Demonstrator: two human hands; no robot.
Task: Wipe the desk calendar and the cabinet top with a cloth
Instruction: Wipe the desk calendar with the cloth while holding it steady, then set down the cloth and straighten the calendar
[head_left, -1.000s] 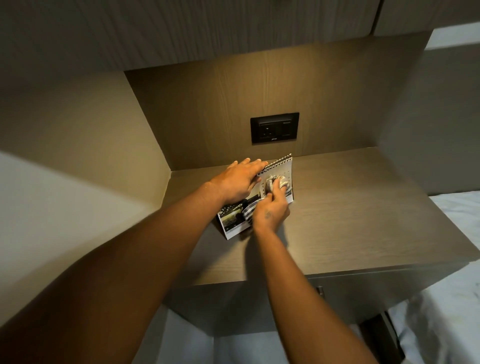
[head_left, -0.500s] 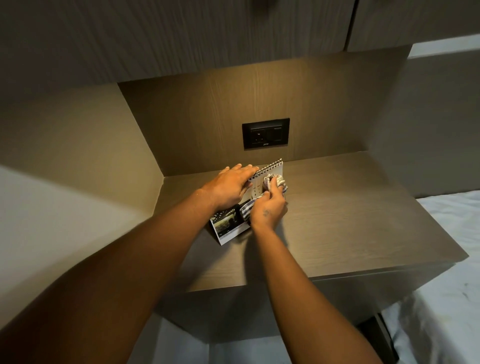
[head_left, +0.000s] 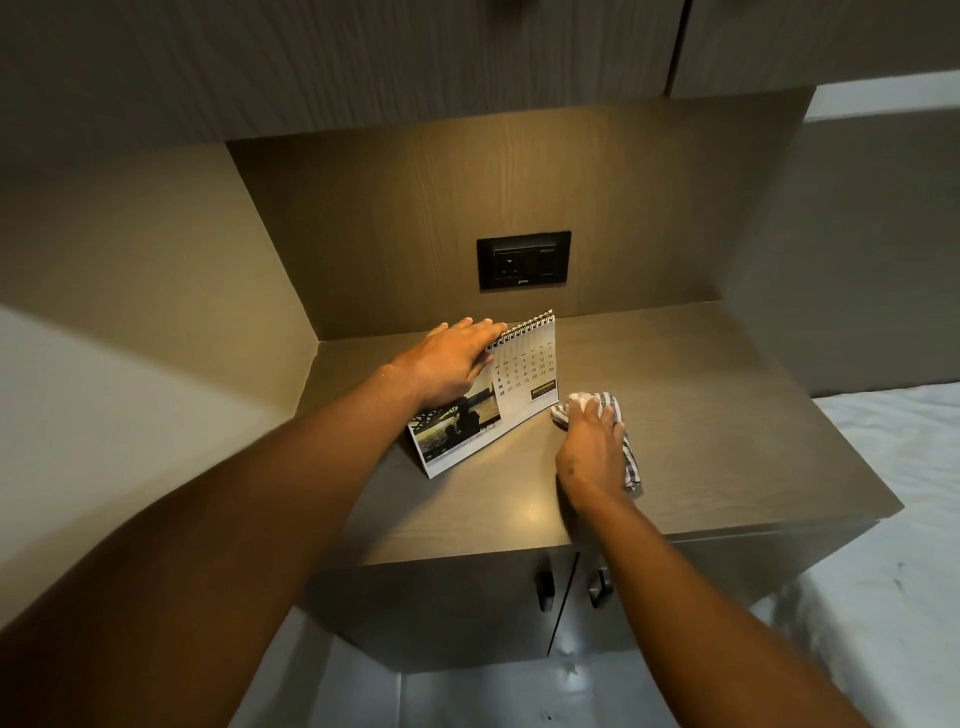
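Note:
A spiral-bound desk calendar (head_left: 524, 382) with a dark photo on its left half stands tilted on the brown wooden cabinet top (head_left: 727, 426). My left hand (head_left: 452, 361) lies over the calendar's upper left part, fingers spread along the spiral. A striped white and blue cloth (head_left: 621, 431) lies on the cabinet top just right of the calendar's lower corner. My right hand (head_left: 589, 449) presses down on the cloth, fingers wrapped over it.
A black wall socket (head_left: 523, 260) sits in the back panel above the calendar. Overhead cupboards (head_left: 363, 57) hang above. Two cabinet door handles (head_left: 545, 590) show below the front edge. A white bed (head_left: 893, 519) lies to the right.
My right hand with the cloth has come off the calendar's face and moved down and right onto the cabinet top. The date grid now shows. My left hand stays on the calendar.

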